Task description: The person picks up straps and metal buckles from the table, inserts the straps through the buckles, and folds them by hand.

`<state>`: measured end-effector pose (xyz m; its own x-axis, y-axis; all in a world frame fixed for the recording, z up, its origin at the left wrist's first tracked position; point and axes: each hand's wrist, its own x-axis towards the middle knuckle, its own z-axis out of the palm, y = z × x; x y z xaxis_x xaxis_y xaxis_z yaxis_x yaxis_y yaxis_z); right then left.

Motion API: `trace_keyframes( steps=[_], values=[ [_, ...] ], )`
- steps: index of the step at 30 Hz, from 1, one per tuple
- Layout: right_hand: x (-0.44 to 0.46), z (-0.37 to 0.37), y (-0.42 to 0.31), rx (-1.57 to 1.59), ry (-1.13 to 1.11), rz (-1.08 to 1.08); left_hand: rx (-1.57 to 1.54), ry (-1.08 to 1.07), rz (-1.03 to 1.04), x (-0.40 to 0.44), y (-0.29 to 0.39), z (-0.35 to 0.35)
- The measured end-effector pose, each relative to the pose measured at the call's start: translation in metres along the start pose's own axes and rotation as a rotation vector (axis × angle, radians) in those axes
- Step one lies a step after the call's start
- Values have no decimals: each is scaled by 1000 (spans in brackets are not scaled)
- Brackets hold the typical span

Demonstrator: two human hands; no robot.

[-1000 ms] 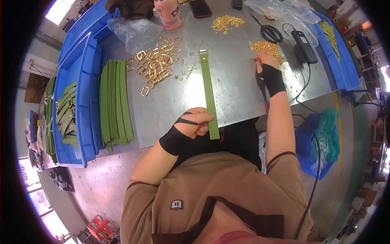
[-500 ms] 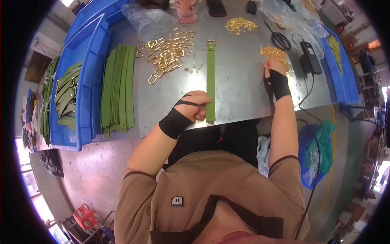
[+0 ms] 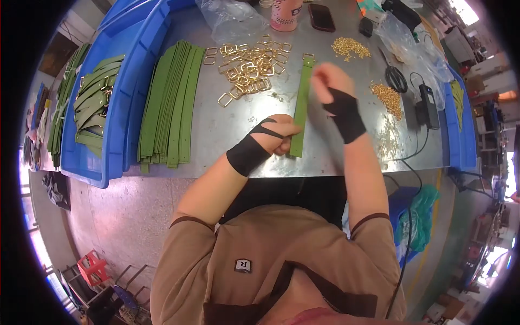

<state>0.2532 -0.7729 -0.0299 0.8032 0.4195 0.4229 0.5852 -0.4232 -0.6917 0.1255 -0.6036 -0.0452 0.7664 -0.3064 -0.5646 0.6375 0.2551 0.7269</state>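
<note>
A long green strap (image 3: 301,103) lies lengthwise on the metal table, with a gold rectangular buckle (image 3: 308,56) at its far end. My left hand (image 3: 277,134) is closed at the strap's near part, thumb and finger gripping its left edge. Just right of the strap's upper part is my right hand (image 3: 333,81), blurred by motion, its fingers curled together. Whatever those fingers may hold is too small or hidden to make out. Both hands wear black wrist wraps. Small gold pieces form one pile (image 3: 387,100) to the right and another pile (image 3: 350,49) farther back.
Gold rectangular buckles (image 3: 252,67) lie heaped left of the strap. Beyond them is a stack of green straps (image 3: 170,108), then a blue bin (image 3: 122,114) holding straps with buckles. Scissors (image 3: 396,79), a black corded device (image 3: 428,103), a phone (image 3: 322,18) and a pink cup (image 3: 285,15) also sit here.
My right hand has moved left from the gold pile to beside the strap's upper part. My left hand still grips the strap, which now slants slightly. The view has shifted.
</note>
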Motion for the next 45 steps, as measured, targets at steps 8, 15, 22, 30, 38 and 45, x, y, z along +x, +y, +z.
trace_keyframes(
  steps=[8,15,22,30,38,45],
  values=[
    [35,83,-23,-161,-468,-86,-10,11,38,4,-6,-3],
    [35,93,-10,-82,-413,-110,-23,-108,93,18,-14,-11],
    [21,74,-26,431,-431,305,-41,-40,83,12,-9,-7],
    [-31,-4,-45,1053,-146,610,-154,-71,51,6,-4,-15],
    [-152,-20,-62,1380,25,655,-153,-153,19,1,7,-3],
    [-191,12,-80,1587,210,733,-194,-166,-41,3,1,30]
  ],
)
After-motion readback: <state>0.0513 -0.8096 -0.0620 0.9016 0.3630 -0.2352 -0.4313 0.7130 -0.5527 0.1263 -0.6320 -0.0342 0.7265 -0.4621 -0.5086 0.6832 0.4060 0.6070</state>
